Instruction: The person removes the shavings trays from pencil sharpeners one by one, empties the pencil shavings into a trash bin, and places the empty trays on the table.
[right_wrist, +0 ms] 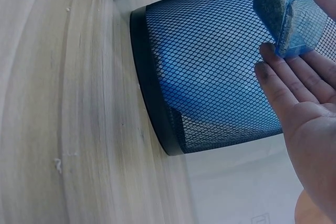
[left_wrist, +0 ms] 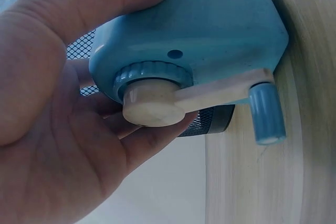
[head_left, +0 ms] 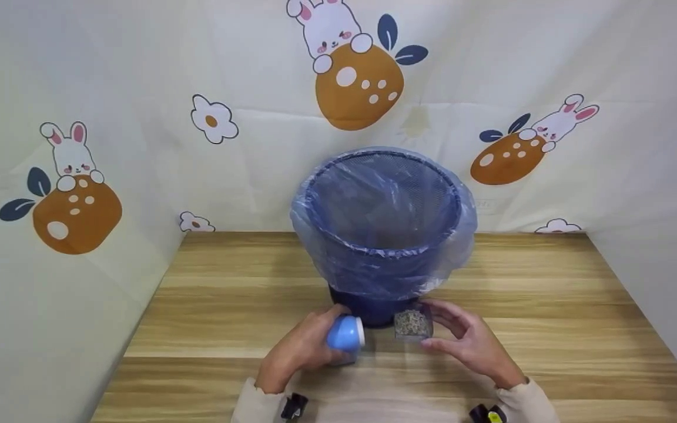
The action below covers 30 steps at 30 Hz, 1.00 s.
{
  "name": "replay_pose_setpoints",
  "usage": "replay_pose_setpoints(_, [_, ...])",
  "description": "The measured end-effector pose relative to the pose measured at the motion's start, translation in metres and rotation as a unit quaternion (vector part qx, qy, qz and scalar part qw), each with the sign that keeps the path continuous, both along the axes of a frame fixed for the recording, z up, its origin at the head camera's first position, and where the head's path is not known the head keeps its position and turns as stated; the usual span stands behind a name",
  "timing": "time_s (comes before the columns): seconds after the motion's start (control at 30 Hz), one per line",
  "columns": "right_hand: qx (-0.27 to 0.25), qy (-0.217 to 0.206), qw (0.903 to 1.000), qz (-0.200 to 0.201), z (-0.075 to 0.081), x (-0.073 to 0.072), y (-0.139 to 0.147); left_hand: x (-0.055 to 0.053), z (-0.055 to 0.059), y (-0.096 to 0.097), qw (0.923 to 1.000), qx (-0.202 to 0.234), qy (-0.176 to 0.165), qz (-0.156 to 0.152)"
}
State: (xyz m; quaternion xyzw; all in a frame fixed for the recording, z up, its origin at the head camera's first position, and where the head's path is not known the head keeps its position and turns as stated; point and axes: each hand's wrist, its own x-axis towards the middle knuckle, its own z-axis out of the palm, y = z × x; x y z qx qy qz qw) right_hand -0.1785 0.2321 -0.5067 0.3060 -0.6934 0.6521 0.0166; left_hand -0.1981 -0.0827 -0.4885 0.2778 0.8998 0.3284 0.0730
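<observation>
My left hand (head_left: 300, 346) grips a blue crank pencil sharpener (head_left: 344, 333) just above the table, fingers and thumb around its body. In the left wrist view its pale crank arm (left_wrist: 220, 92) ends in a blue knob (left_wrist: 266, 111). Between the thumb and fingers of my right hand (head_left: 476, 346) is the clear shavings drawer (right_wrist: 286, 43), apart from the sharpener. Grey-brown pencil shavings (head_left: 412, 323) fill much of it. Dark smudges mark two of the right fingertips (right_wrist: 261, 72).
Right behind both hands stands a dark mesh wastebasket (right_wrist: 210, 66), lined with a translucent blue bag (head_left: 374, 273) folded over its rim. Wood-grain table (head_left: 227, 282) surrounds it. Pale cloth walls (head_left: 256, 70) with printed rabbits close off the back and sides.
</observation>
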Motion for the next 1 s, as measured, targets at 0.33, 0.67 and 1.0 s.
replay_pose_setpoints(0.33, [0.011,-0.017,0.9997,-0.014,-0.001,0.0,0.003,0.001,-0.001,0.001,0.9999,-0.01,0.002,-0.002])
replay_pose_setpoints(0.67, [0.009,-0.012,0.9997,-0.019,-0.003,-0.002,0.004,0.003,0.0,0.002,0.9998,-0.02,-0.006,0.001])
replay_pose_setpoints(1.0, [0.01,-0.022,0.9995,-0.019,-0.002,-0.002,0.006,0.005,0.01,-0.001,0.9999,-0.005,-0.002,0.009])
